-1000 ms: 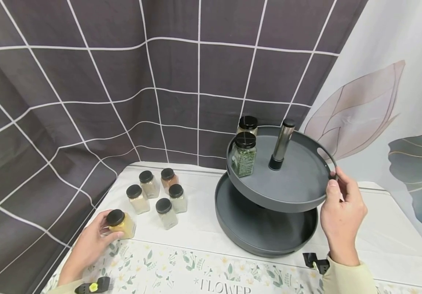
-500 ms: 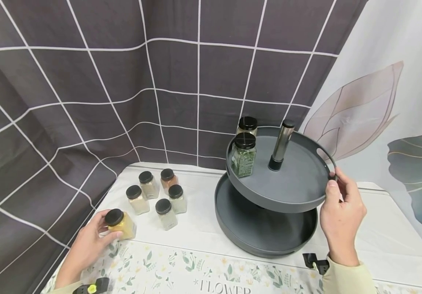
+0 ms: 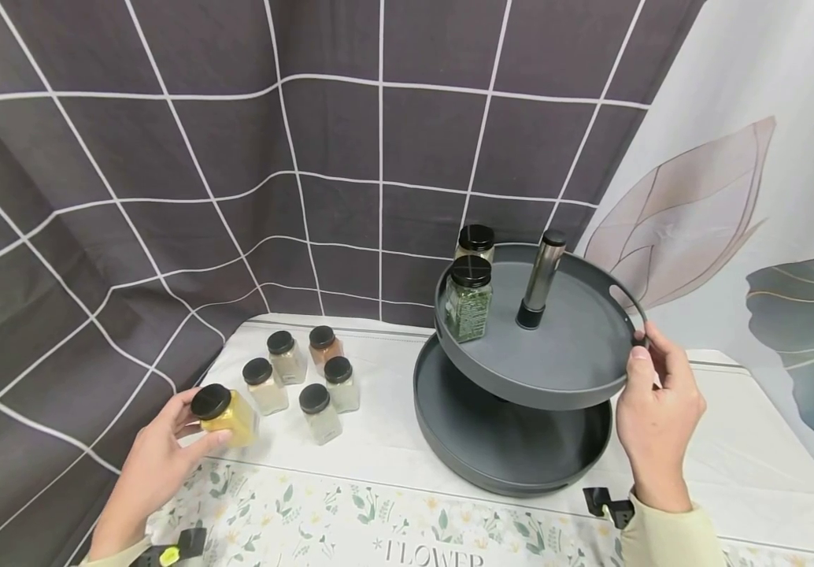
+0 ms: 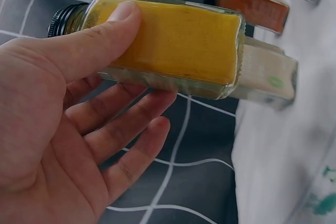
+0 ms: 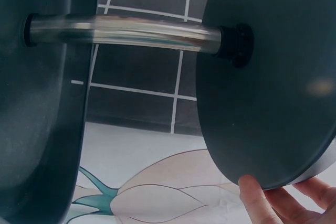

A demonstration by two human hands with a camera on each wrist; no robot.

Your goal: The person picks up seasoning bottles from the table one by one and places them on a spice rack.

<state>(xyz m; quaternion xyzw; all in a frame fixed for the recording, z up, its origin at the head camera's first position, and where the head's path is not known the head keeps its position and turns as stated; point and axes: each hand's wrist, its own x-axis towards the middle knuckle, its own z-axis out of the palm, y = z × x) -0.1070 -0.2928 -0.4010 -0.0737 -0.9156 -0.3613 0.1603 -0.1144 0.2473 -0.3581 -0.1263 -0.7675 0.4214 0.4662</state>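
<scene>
My left hand pinches a glass spice jar of yellow powder with a black lid. In the left wrist view the thumb lies across the yellow jar, whose base is raised off the table. At the right, my right hand grips the rim at the handle slot of the upper tray of a dark grey two-tier round rack. A jar of green herbs and another black-lidded jar stand on that tray's left side, the second partly hidden. A metal post rises from its middle.
Several black-lidded spice jars stand grouped on the white cloth left of the rack, one holding reddish powder. Below the upper tray sits the wider lower tray. A dark grid-patterned curtain hangs behind and at left.
The left hand has lifted the yellow spice jar off the cloth and shifted it slightly left, tilting it. My right hand keeps its grip on the upper tray, which stays where it was.
</scene>
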